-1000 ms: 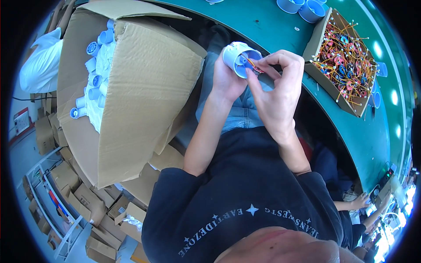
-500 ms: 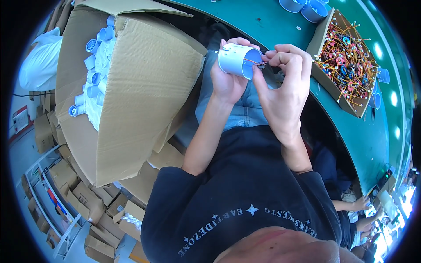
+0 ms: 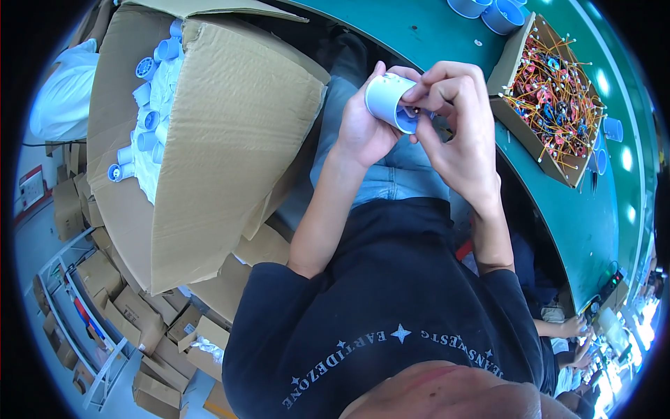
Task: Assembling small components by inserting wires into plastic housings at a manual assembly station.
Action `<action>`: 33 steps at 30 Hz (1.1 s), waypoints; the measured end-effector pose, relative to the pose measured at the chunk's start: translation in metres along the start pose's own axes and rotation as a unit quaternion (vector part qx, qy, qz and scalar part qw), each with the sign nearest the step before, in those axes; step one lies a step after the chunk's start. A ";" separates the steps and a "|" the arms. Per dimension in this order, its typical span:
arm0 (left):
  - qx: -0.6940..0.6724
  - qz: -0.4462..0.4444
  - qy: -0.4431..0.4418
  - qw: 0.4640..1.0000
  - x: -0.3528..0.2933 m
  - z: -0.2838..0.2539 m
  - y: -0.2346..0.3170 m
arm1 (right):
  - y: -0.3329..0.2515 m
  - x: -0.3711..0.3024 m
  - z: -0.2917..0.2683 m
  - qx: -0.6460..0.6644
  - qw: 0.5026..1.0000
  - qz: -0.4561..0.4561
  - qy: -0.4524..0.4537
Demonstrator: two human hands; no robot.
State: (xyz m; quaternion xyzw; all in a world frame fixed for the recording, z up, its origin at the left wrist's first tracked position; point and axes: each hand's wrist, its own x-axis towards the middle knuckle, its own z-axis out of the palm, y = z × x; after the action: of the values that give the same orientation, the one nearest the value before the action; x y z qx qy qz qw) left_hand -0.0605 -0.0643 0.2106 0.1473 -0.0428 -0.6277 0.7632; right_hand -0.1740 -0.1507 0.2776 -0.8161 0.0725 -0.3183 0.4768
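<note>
My left hand (image 3: pixel 361 129) is wrapped round a pale blue-white plastic cup (image 3: pixel 386 96), a short, wide cylinder. It is tilted, its open end facing right and a little down toward my other hand. At that opening, my right hand (image 3: pixel 462 129) has its thumb and fingers pinched on a small dark part (image 3: pixel 417 110), mostly hidden by the fingertips and the rim. Both hands are over my lap, between a big carton on the left and the table on the right.
A large carton (image 3: pixel 230 146) of white cups stands at left. On the green table (image 3: pixel 551 216), an open box (image 3: pixel 507 75) holds many orange-wired parts, with blue cups (image 3: pixel 502 15) nearby. Another person's hand (image 3: pixel 574 326) shows at lower right. Cartons (image 3: pixel 139 314) are piled at lower left.
The cup has moved slightly right and down, its open end turned more downward. My right fingers have closed in on the rim, and the dark part and orange wire are now mostly hidden.
</note>
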 end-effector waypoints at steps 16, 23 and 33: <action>-0.014 0.007 0.012 1.000 0.004 -0.002 -0.003 | -0.008 -0.002 0.008 -0.010 0.999 0.039 0.028; -0.095 -0.004 -0.001 0.996 0.001 -0.003 -0.004 | -0.002 -0.001 0.012 0.125 0.987 0.071 0.067; -0.009 0.055 -0.071 0.996 0.008 -0.008 0.000 | -0.023 0.001 0.006 -0.247 0.966 0.041 0.066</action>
State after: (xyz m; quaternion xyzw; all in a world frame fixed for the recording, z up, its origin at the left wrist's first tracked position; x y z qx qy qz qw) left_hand -0.0564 -0.0702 0.2017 0.0930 -0.0992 -0.5938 0.7931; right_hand -0.1736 -0.1347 0.2949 -0.8820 0.2138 -0.3237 0.2676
